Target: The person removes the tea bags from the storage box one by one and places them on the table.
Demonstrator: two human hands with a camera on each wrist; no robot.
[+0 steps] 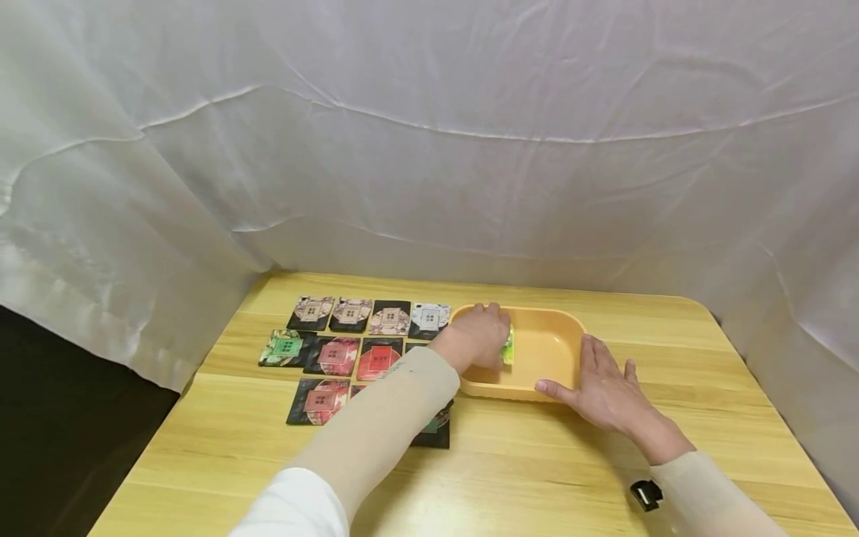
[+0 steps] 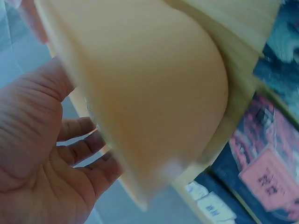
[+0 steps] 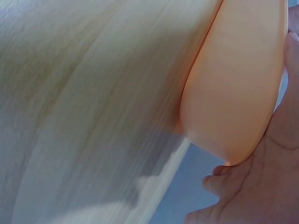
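A yellow-orange plastic tray [image 1: 540, 373] stands on the wooden table. My left hand [image 1: 478, 335] reaches over its left side, fingers curled down inside. By those fingers a bright green packet [image 1: 508, 349] shows, partly hidden by the hand; I take it as pinched there. In the left wrist view the tray wall [image 2: 154, 88] covers much of that hand's [image 2: 51, 144] fingertips. Against the tray's right end lies my right hand [image 1: 607, 388], fingers fairly straight along the outside and thumb at the front rim. The right wrist view shows that palm [image 3: 261, 182] touching the tray [image 3: 229, 84].
Left of the tray, several flat dark packets with pink, red, green and white labels lie in rows, among them a red-labelled packet [image 1: 379, 359]. My left forearm covers some of them. A small black object [image 1: 646, 494] sits by my right wrist. White curtains [image 1: 470, 186] surround the table [image 1: 510, 462].
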